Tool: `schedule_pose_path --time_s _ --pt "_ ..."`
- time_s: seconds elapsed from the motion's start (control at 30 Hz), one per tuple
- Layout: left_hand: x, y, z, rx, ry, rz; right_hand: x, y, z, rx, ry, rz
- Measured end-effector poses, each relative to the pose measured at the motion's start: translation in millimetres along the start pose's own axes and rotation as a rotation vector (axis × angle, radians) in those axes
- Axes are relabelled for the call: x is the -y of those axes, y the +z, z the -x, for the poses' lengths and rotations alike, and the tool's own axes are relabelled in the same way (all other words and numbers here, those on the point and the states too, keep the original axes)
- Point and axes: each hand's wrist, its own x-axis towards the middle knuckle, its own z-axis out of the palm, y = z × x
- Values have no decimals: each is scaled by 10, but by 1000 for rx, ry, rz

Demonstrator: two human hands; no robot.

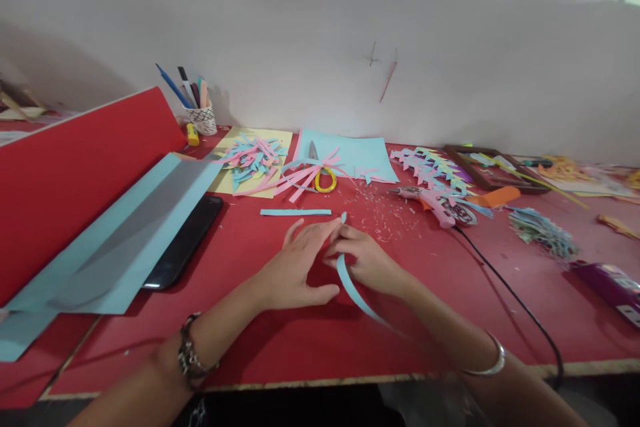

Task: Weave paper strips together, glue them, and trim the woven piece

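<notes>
Your right hand (370,261) pinches a blue paper strip (352,290) on your side of the scissors (326,190); its short end points toward them, its long tail curving back toward you and rightward. Whether your left hand (297,265), fingertips alongside, grips too, I cannot tell.

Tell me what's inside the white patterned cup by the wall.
The cup holds a leaning blue pen, a black-and-white pen, a peach-coloured item and others. Their lower ends and the cup's bottom are hidden by its wall.
</notes>
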Motion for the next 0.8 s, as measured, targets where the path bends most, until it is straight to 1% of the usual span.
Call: schedule_pose_path --time_s 0.07,0.13,0.2,0.3,0.4,0.5,0.6,0.73,0.8 --pt "2 -2 -3 2 5 47 20 -11 1 -1 10 -5" --pt "8 3 -8 11 21 84 50 -34 -3 26 5 -115" --pt "15 8 -11 29 36 117 81 -59 -8 96 -20 -292" --pt "23 -3 -9 61 30 204 107 -80 -6 238 -67 -544" --pt "29 -40 -2 68 -6 299 102 -91 18 328 -25 -734" --pt "41 -76 5 68 -22 422 60 -116 56 315 50 -949" --pt "55 -97 0 79 -32 539 -9 -158 85 268 62 -1090" --pt "50 -120 -16 132 -9 563 -51 -195 94 211 152 -1105" --pt "42 -126 -20 166 -40 649 -39 -197 87 180 205 -1083"
